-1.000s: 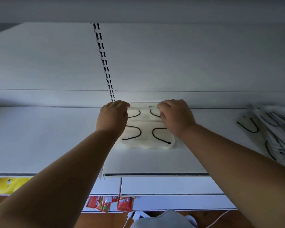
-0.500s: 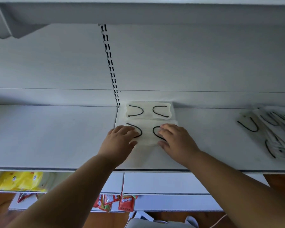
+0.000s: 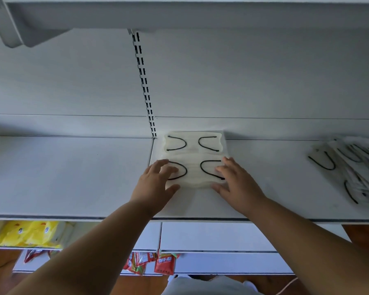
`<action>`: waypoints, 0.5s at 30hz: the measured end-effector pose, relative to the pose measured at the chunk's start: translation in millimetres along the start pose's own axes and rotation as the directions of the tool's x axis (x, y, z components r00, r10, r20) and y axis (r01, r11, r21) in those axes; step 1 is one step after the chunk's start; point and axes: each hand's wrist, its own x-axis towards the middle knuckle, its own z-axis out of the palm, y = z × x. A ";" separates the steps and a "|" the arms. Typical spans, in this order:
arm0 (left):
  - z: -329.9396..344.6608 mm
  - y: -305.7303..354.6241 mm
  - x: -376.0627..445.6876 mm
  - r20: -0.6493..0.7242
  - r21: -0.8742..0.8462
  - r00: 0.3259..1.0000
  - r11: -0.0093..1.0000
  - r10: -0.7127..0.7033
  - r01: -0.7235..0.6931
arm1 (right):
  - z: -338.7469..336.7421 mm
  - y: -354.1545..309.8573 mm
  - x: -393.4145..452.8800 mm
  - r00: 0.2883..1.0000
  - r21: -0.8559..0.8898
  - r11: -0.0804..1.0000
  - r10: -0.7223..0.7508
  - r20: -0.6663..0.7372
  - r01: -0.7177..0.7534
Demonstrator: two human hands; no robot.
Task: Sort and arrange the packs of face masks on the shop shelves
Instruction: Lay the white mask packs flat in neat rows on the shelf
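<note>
While both hands press flat, fingers spread: left hand (image 3: 158, 179), right hand (image 3: 234, 179) | front mask pack (image 3: 193, 173) on shelf (image 3: 73, 173), abutting rear mask pack (image 3: 193, 142) | likely light, limp, slippery film; grip side edges.

The left hand (image 3: 156, 184) and right hand (image 3: 237, 184) lay flat on the near mask pack (image 3: 193, 173), one at each end, on the shelf (image 3: 73, 177). Just beyond the fingertips a second pack (image 3: 193, 142) touched it, against the back panel (image 3: 243, 81). Well right of the right hand lay a heap of packs (image 3: 354, 171).
</note>
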 end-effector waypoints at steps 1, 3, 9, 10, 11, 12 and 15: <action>1.2 0.4 -0.9 -0.003 -0.009 1.000 1.000 0.000 0.000 | -0.5 -0.7 -1.5 1.000 0.024 1.000 0.002 0.014 -0.003; 2.0 -0.7 -1.4 -0.010 -0.022 1.000 1.000 0.002 -0.002 | -1.4 -1.2 -2.4 1.000 0.032 0.999 0.001 0.030 -0.002; 1.6 -1.6 -0.7 0.002 0.000 1.000 1.000 -0.007 0.007 | -5.3 -5.8 0.6 0.999 -0.032 0.999 0.003 0.044 -0.001; 1.6 -1.1 -0.3 0.004 0.010 1.000 1.000 -0.006 0.006 | -5.9 -5.9 0.1 0.999 -0.047 0.999 0.003 0.046 -0.001; 1.4 -0.7 0.0 0.004 0.022 1.000 1.000 -0.004 0.004 | -6.9 -5.6 -0.8 0.999 -0.061 0.998 0.007 0.048 -0.004; 1.1 -0.4 0.2 0.004 0.033 1.000 0.999 -0.001 0.001 | -7.7 -5.1 -1.4 0.999 -0.075 0.997 0.013 0.051 -0.009; 0.2 -0.3 0.3 0.006 0.070 1.000 0.997 0.014 -0.015 | -9.2 -5.8 -1.9 0.997 -0.137 0.990 0.024 0.079 -0.013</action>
